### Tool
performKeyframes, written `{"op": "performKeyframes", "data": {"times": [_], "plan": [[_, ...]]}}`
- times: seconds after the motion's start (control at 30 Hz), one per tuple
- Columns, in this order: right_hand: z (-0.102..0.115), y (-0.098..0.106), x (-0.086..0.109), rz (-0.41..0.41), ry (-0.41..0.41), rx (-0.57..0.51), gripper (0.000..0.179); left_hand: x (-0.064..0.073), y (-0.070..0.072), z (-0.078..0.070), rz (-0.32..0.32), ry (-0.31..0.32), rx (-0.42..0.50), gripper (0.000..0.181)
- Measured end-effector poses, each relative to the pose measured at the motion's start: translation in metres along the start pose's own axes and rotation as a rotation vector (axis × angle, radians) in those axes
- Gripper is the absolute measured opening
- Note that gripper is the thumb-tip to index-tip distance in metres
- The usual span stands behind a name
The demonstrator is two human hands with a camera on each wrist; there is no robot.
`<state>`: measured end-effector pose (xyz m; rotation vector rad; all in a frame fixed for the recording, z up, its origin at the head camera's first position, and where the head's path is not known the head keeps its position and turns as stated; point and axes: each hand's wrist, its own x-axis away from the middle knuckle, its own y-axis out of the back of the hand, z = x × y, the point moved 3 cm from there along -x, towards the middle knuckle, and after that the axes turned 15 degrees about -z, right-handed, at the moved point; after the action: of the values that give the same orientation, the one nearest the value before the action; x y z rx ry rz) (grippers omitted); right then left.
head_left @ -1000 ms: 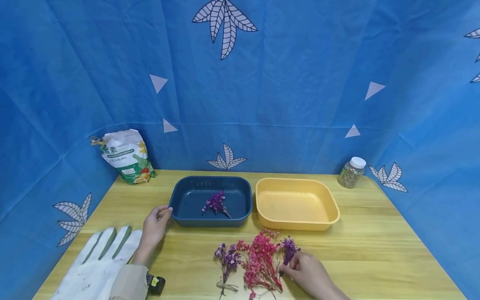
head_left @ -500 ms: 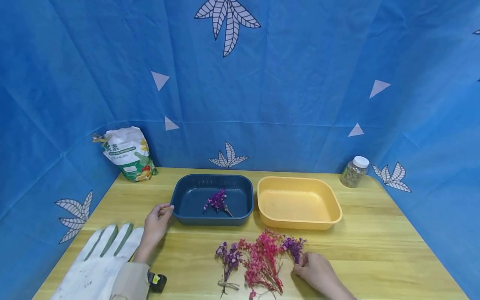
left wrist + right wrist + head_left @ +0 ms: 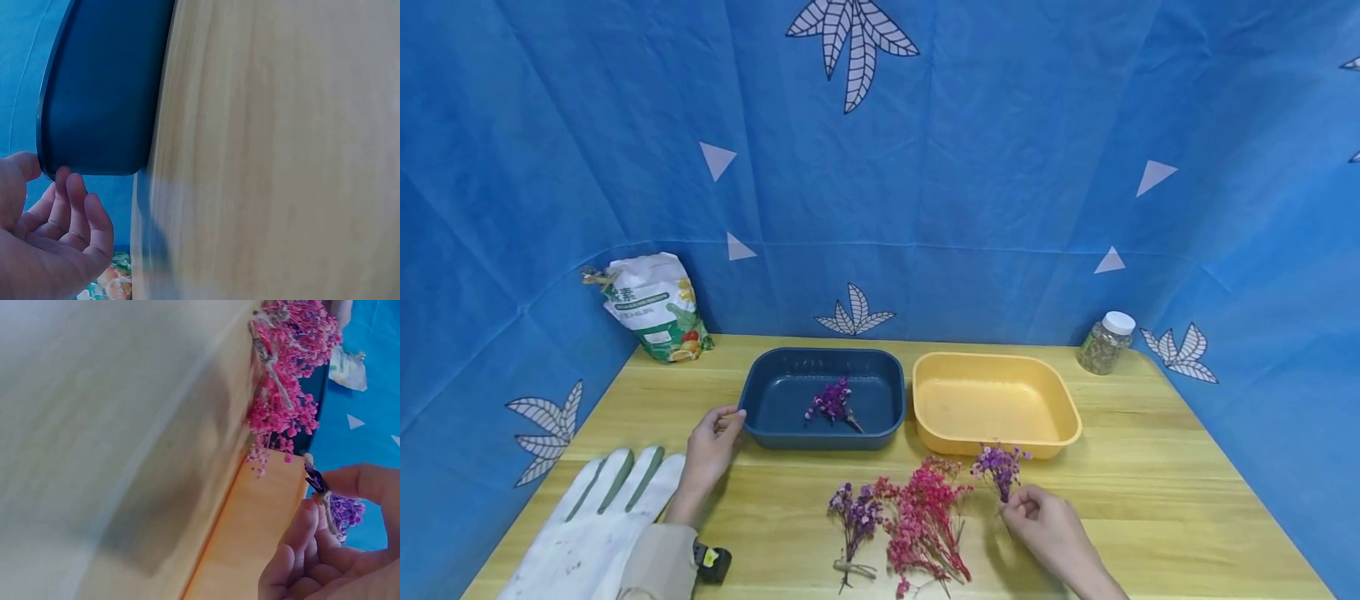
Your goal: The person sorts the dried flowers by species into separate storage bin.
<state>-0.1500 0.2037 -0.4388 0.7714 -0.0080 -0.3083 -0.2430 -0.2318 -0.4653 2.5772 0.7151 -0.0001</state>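
My right hand (image 3: 1048, 533) pinches a small bunch of purple dried flowers (image 3: 997, 468) by its stems, blossoms upward, just in front of the yellow basin (image 3: 996, 448). In the right wrist view, thumb and fingertips close on the tied stems (image 3: 322, 490). My left hand (image 3: 711, 450) holds the near left corner of the dark blue basin (image 3: 820, 443) between thumb and fingers, as the left wrist view also shows on the basin's rim (image 3: 42, 125). Inside the blue basin lies one purple bunch (image 3: 832, 400). Pink bunches (image 3: 925, 521) and another purple bunch (image 3: 855, 517) lie on the table.
A white and green glove (image 3: 595, 533) lies under my left forearm. At the back left stands a printed bag (image 3: 658, 308); a jar with a white lid (image 3: 1105, 343) stands at the back right. Blue cloth (image 3: 1000, 167) hangs around the wooden table (image 3: 1187, 492).
My right hand has lifted the purple bunch from beside the pink flowers and moved it right and towards the yellow basin. The left hand stays at the blue basin.
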Motion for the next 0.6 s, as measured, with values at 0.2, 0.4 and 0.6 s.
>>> {"op": "performKeyframes", "data": {"times": [0.2, 0.4, 0.6], "plan": [[0.015, -0.002, -0.006, -0.064, 0.036, -0.04, 0.011, 0.0, 0.0, 0.001, 0.003, 0.004, 0.003, 0.042], [0.035, -0.013, -0.017, -0.11, 0.132, -0.132, 0.009, 0.001, 0.0, 0.0, 0.009, 0.011, -0.001, 0.042], [0.058, -0.033, -0.034, -0.096, 0.208, -0.188, 0.006, 0.001, 0.0, -0.002, 0.004, 0.014, 0.001, 0.041]]}}
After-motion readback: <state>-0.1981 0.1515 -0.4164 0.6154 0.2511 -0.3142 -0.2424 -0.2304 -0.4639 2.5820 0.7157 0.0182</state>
